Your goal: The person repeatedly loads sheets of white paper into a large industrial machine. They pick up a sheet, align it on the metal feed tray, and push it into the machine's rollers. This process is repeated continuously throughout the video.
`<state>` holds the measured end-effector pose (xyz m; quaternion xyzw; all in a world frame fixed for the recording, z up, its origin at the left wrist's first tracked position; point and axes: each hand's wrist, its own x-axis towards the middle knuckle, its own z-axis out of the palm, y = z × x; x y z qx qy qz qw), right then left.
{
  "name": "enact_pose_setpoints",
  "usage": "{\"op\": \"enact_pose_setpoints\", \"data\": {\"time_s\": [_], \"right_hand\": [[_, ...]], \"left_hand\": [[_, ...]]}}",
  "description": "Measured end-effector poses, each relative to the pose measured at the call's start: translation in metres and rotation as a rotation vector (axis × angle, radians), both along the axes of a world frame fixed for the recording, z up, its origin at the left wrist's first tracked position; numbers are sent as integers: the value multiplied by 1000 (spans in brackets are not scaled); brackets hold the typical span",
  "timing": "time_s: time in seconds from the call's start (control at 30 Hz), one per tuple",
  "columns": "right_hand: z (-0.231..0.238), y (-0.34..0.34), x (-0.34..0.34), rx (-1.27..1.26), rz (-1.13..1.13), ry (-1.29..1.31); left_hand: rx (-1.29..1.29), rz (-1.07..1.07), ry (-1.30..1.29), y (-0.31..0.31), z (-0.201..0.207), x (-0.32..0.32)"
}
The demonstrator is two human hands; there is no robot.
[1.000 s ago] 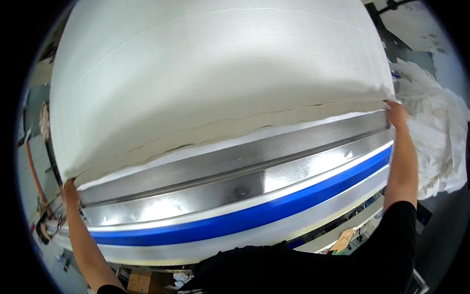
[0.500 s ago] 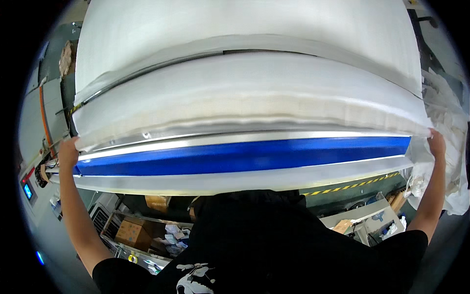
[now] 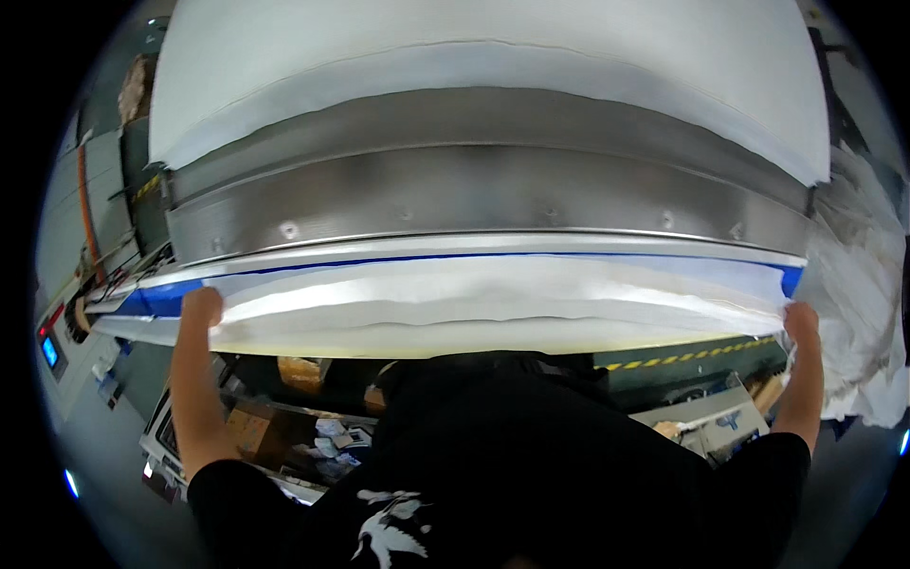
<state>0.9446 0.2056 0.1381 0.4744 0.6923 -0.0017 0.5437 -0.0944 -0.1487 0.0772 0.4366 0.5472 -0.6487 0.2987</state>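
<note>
A long strip of white cloth (image 3: pixel 493 294) is stretched between my two hands, over a blue panel (image 3: pixel 156 300) along the machine's front edge. My left hand (image 3: pixel 202 307) is closed on the strip's left end, and my right hand (image 3: pixel 801 321) grips its right end by the edge of the panel. Beyond the strip lies a bare grey metal plate (image 3: pixel 474 194) with several small round dimples. Past the plate a wide white cloth sheet (image 3: pixel 493 38) covers the far surface, its near edge slightly wavy.
Crumpled white cloth (image 3: pixel 858 303) hangs at the right. A control box with a lit screen (image 3: pixel 50 352) stands at the left, near an orange hose (image 3: pixel 87 213). Below the front edge are a cardboard box (image 3: pixel 254 429) and a yellow-and-black floor stripe (image 3: pixel 682 354).
Both hands have come nearer to me, bringing the white strip off the metal plate and over the blue panel. The strip is now apart from the far sheet, and the plate shows.
</note>
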Motion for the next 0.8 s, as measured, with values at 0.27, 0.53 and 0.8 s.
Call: {"op": "enact_pose_setpoints", "data": {"time_s": [0.27,0.53,0.8], "right_hand": [[-20,-9,51,-30,-16,65],[-34,-16,17,-73,-220,141],[-18,-14,-100,-297,-328,186]], "left_hand": [[534,413,561,15,27,1],[1366,255,-83,30,-16,36],[1382,325,-1118,174,-36,343]]}}
